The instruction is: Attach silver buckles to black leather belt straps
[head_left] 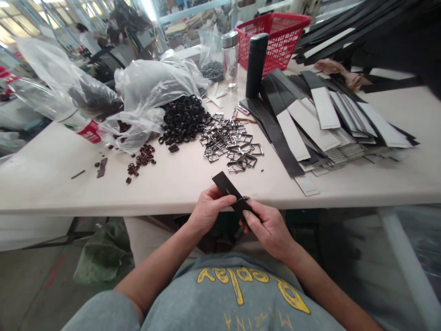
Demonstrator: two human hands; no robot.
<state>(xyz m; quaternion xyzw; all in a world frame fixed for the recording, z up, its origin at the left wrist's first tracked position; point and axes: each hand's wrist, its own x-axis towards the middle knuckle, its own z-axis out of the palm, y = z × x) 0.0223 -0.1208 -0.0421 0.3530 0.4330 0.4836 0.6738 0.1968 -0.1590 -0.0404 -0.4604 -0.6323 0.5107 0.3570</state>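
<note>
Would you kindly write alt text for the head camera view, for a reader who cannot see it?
Both hands, left hand and right hand, hold a dark flat strap over the edge of a white table. On the table lie a pile of silver metal buckles, black plastic rings and stacked black-and-white strips.

You wear a grey-blue short-sleeved T-shirt with yellow lettering printed across the chest, seen upside down from your own viewpoint. A second row of thinner yellow marks sits beneath it. Your forearms are bare from the sleeves down, and your left hand (209,208) and right hand (269,228) carry no gloves.
</note>
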